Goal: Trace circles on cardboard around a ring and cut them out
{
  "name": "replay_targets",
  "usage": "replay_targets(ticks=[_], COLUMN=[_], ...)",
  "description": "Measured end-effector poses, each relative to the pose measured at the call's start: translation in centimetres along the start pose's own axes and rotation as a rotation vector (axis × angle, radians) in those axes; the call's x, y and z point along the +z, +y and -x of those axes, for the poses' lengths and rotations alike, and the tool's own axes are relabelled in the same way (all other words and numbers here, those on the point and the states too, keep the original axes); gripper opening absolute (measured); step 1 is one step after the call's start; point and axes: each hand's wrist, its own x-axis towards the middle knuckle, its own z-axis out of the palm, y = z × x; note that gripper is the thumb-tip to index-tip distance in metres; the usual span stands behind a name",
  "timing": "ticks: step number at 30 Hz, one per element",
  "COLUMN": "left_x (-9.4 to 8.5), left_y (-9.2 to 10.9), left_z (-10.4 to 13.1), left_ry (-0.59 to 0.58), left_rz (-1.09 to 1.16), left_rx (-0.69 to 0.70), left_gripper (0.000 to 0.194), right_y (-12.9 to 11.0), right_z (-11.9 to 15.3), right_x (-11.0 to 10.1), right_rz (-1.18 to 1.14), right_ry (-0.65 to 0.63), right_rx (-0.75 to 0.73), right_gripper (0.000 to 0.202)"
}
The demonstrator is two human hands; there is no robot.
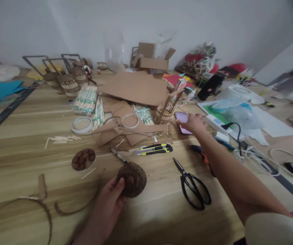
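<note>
My left hand (110, 200) pinches the edge of a dark brown, round woven piece (135, 180), thumb on top, above the near part of the table. Across the table, my right hand (194, 123) reaches to a phone (181, 117) with a lit screen. Its fingertips are at the screen's right side; I cannot tell whether they press it. Between my arms lie black-handled scissors (193, 187) and a yellow-and-black utility knife (155, 149). A dish of brown round pieces (84, 159) sits left of the woven piece. Behind the phone stands a small stick basket (163, 115).
Cardboard sheets (136, 86), packs of wooden sticks (86, 98) and a tape roll (81, 125) crowd the middle. Several small buckets (68, 85) stand at the back left. A glue gun (202, 154), a power strip (215, 122) and loose cables (258, 161) lie to the right.
</note>
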Motion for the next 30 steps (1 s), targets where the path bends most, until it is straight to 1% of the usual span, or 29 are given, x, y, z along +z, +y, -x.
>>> replay_targets(ticks=[2,4,5,6,7,8,9,10,11,13,16,18,21,24,30], left_x=[0.3,0.5,0.6,0.6,0.7,0.7,0.7,0.7,0.7,0.6,0.5,0.3,0.0,-0.2,-0.2], left_y=[0.5,0.9,1.0,1.0,0.9,0.9,0.8,0.8,0.8,0.8,0.9,0.9,0.8,0.8,1.1], left_z=[0.2,0.4,0.5,0.6,0.7,0.7,0.7,0.7,0.7,0.6,0.4,0.3,0.4,0.5,0.5], left_ry=[0.022,0.028,0.024,0.012,-0.002,-0.014,-0.024,-0.030,-0.032,-0.025,-0.010,-0.009,-0.010,-0.013,0.019], left_rz=[0.040,0.070,0.078,0.084,0.089,0.095,0.101,0.103,0.099,0.083,0.058,0.039,0.005,0.003,0.063], left_rx=[0.031,0.046,0.049,0.048,0.047,0.047,0.048,0.050,0.053,0.060,0.063,0.064,0.095,0.119,0.084], left_gripper=[0.042,0.044,0.045,0.045,0.046,0.046,0.046,0.045,0.045,0.045,0.045,0.045,0.045,0.042,0.037], right_y=[-0.1,-0.1,-0.1,-0.3,-0.5,-0.9,-1.3,-1.8,-2.2,-2.7,-2.7,-2.5,-2.2,-2.2,-2.4], right_z=[4.3,9.7,12.5,15.2,17.6,19.4,20.8,21.7,22.1,22.1,21.7,21.7,21.9,22.3,23.0], right_x=[-0.4,0.1,0.8,1.6,2.6,3.6,4.6,5.4,6.1,6.9,7.5,7.6,7.8,7.9,8.1], right_rz=[-0.058,-0.173,-0.387,-0.603,-0.795,-0.969,-1.112,-1.219,-1.265,-1.313,-1.348,-1.373,-1.406,-1.436,-1.417], right_ry=[-0.008,-0.117,-0.232,-0.407,-0.564,-0.688,-0.811,-0.905,-0.951,-1.017,-1.081,-1.111,-1.115,-1.087,-1.048], right_rx=[-0.119,-0.259,-0.357,-0.418,-0.416,-0.361,-0.296,-0.245,-0.220,-0.181,-0.137,-0.117,-0.106,-0.104,-0.138], right_gripper=[0.058,0.040,0.035,0.035,0.037,0.040,0.040,0.039,0.041,0.046,0.049,0.049,0.043,0.041,0.035])
